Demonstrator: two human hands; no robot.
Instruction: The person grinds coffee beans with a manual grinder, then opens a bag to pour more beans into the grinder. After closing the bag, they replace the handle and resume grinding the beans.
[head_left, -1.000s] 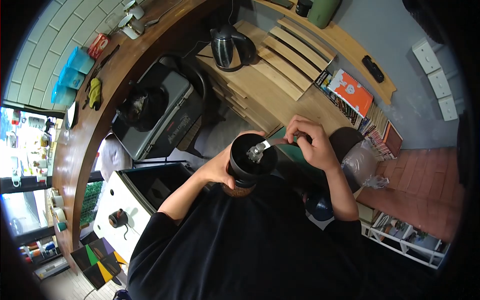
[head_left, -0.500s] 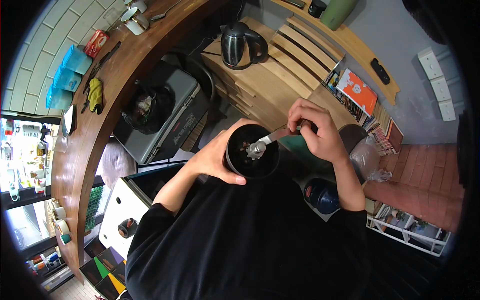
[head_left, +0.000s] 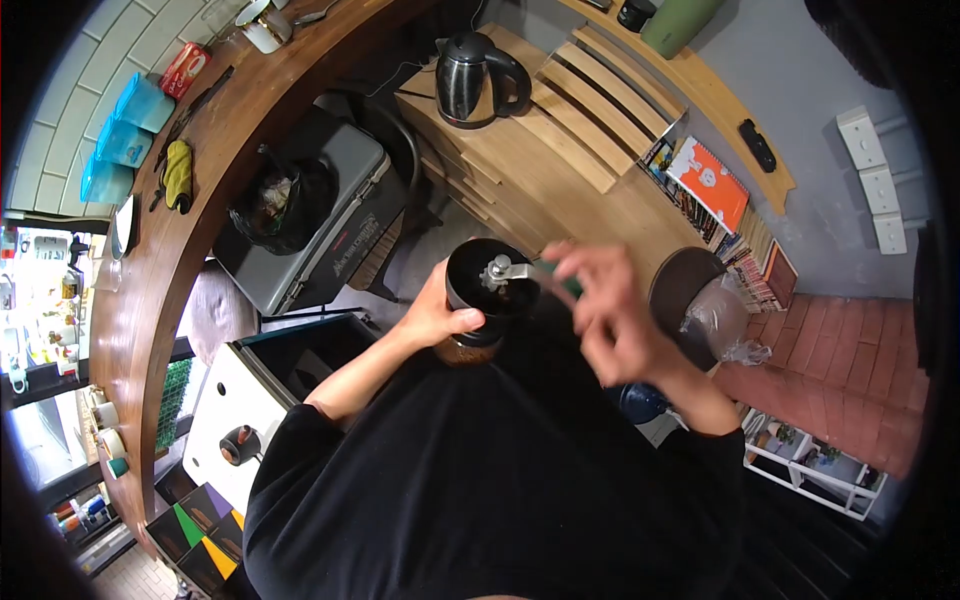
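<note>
My left hand (head_left: 432, 312) is wrapped around the side of a manual coffee grinder (head_left: 462, 290), its thumb across the front. The grinder's black top is open and tilted toward me, with a silver crank arm (head_left: 518, 271) on the central nut. A few dark beans seem to lie inside, hard to make out. Brown grounds show in the clear jar (head_left: 468, 350) at its base. My right hand (head_left: 612, 315), smeared by motion, is curled at the outer end of the crank, whose knob is hidden by the fingers.
An electric kettle (head_left: 470, 85) stands on the wooden cabinet ahead. Left of it, a black bag (head_left: 285, 205) sits on a grey cooler box (head_left: 345, 170). The curved wooden counter (head_left: 215, 190) runs along the left. A round stool (head_left: 690, 275) with a plastic bag is at right.
The grinder has shifted slightly left and tipped, so its jar now shows. My right hand has swung downward with the crank, which now points nearly straight right. The camera view has shifted a little.
</note>
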